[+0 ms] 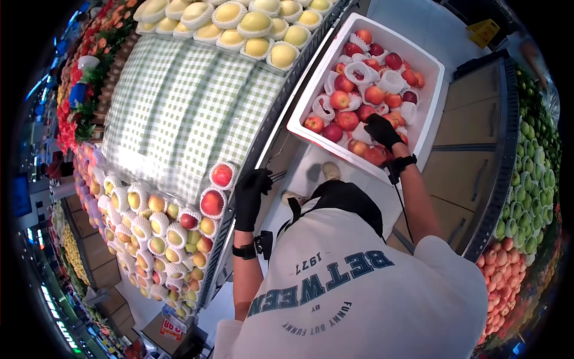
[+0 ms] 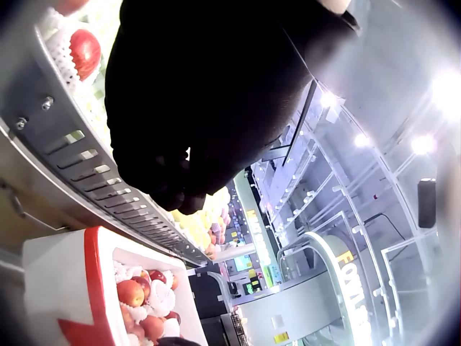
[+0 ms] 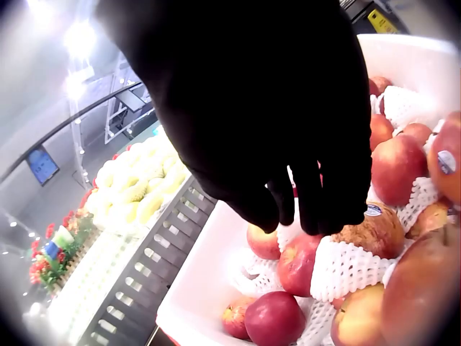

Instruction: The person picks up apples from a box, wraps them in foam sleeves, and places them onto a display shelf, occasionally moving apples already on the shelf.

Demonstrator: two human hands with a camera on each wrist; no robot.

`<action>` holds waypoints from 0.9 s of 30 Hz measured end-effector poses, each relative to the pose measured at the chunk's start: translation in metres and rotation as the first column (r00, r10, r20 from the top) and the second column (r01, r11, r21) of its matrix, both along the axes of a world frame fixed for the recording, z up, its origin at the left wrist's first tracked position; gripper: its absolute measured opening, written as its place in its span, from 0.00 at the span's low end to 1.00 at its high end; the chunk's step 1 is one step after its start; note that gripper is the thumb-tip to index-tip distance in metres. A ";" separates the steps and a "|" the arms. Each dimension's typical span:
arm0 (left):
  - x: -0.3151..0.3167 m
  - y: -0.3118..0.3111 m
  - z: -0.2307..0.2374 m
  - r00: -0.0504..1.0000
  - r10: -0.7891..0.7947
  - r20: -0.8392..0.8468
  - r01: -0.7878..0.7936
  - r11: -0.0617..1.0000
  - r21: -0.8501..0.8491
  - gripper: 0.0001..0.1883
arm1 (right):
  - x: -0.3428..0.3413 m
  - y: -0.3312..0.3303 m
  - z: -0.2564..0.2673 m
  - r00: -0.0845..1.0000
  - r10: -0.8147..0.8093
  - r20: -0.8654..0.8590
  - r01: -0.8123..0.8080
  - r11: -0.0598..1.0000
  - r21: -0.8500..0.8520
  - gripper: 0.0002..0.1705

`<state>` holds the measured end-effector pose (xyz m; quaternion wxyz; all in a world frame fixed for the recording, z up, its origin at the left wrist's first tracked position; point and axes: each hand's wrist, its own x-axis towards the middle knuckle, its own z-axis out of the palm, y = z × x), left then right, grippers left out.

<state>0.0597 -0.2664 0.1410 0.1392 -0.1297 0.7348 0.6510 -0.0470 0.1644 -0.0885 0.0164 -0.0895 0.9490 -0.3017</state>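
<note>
In the head view, a white foam box (image 1: 435, 90) holds many red apples (image 1: 374, 94), several of them in white foam nets (image 1: 391, 82). My right hand (image 1: 383, 131), in a black glove, reaches into the near side of this box. From the right wrist, its fingers (image 3: 324, 209) point down, with the tips right at a netted apple (image 3: 369, 232); the palm side is hidden. My left hand (image 1: 252, 194), also black-gloved, hovers by the edge of the fruit stand, its fingers loosely bent around nothing. Beside it on the stand sit two netted red apples (image 1: 213, 203).
A green checked cloth (image 1: 197, 102) covers the stand's middle, with netted yellow fruit (image 1: 256, 24) behind and mixed apples (image 1: 158, 244) in front. Along the stand runs a slotted metal edge (image 2: 94, 169). To the right are drawers (image 1: 466, 131) and green fruit (image 1: 529, 179).
</note>
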 end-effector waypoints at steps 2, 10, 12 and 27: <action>0.001 0.007 0.002 1.000 0.023 0.006 -0.023 1.000 -0.017 0.11 | -0.011 -0.019 0.027 0.958 -0.161 0.236 0.193 0.974 -0.119 0.19; 0.004 0.025 0.007 0.996 0.083 -0.006 -0.084 0.995 -0.045 0.11 | -0.079 -0.078 0.030 0.964 -0.267 0.016 0.262 0.955 0.140 0.33; 0.005 0.028 0.009 0.996 0.088 -0.022 -0.090 0.994 -0.059 0.11 | -0.084 -0.093 0.039 0.937 -0.330 0.118 0.285 0.914 0.289 0.32; 0.009 0.039 -0.002 0.990 0.143 0.000 -0.143 0.988 -0.063 0.11 | -0.093 -0.097 0.045 0.910 -0.377 0.175 0.321 0.904 0.282 0.37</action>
